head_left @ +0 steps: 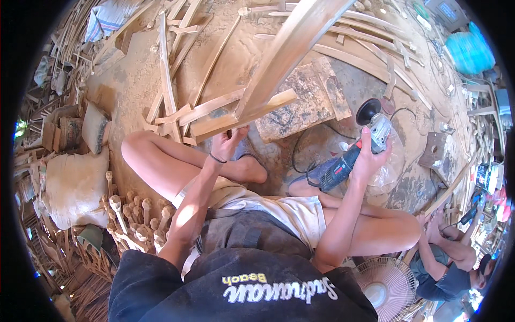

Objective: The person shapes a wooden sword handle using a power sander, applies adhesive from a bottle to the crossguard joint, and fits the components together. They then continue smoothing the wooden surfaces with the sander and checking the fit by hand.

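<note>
My left hand (pixel 226 146) is closed around the grip of a wooden sword (pixel 283 58), just below its crossguard. The broad pale blade slants up and away to the far right, toward the top edge of the view. In my right hand (pixel 370 158) is an angle grinder (pixel 339 170) with a blue body and a silver head, gripped near that head. Its round black disc (pixel 368 111) points away from me and stands apart from the sword. The grip inside my left fist is mostly hidden.
A worn wooden block (pixel 300 102) lies on the dusty floor beyond my legs. Several wooden swords (pixel 166 80) lie to the left and far right. Carved sticks (pixel 140 214) stand at my left; a fan (pixel 383 287) and another person (pixel 450 263) are at the right.
</note>
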Motion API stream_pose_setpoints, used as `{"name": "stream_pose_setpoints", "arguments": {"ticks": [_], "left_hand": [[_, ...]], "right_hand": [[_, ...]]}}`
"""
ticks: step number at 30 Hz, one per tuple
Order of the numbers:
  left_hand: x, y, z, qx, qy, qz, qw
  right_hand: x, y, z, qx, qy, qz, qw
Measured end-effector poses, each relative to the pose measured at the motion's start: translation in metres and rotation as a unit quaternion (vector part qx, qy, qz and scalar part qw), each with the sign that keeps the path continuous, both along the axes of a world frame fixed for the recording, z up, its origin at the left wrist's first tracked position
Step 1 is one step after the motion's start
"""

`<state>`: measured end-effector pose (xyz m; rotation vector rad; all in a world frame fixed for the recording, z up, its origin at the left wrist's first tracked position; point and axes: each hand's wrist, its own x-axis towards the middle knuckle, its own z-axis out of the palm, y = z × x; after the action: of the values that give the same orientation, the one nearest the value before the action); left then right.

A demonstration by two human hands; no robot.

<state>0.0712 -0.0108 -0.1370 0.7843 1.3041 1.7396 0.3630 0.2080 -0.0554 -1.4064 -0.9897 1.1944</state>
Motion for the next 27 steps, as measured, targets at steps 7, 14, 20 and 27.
{"name": "stream_pose_setpoints", "arguments": {"ticks": [7, 14, 20, 27], "left_hand": [[0.009, 0.013, 0.02, 0.016, 0.095, 0.037, 0.995], [0.006, 0.007, 0.025, -0.022, 0.224, 0.12, 0.967], [0.022, 0.026, 0.075, -0.031, 0.327, 0.192, 0.925], [0.017, 0.037, 0.083, 0.051, 0.289, 0.175, 0.94]], "right_hand": [[0.001, 0.0, -0.003, 0.029, 0.003, -0.002, 1.0], [0.011, 0.001, -0.009, 0.002, -0.016, -0.005, 1.0], [0.004, -0.003, 0.004, -0.015, -0.036, 0.001, 0.999], [0.002, -0.005, 0.002, -0.003, -0.029, 0.02, 0.999]]}}
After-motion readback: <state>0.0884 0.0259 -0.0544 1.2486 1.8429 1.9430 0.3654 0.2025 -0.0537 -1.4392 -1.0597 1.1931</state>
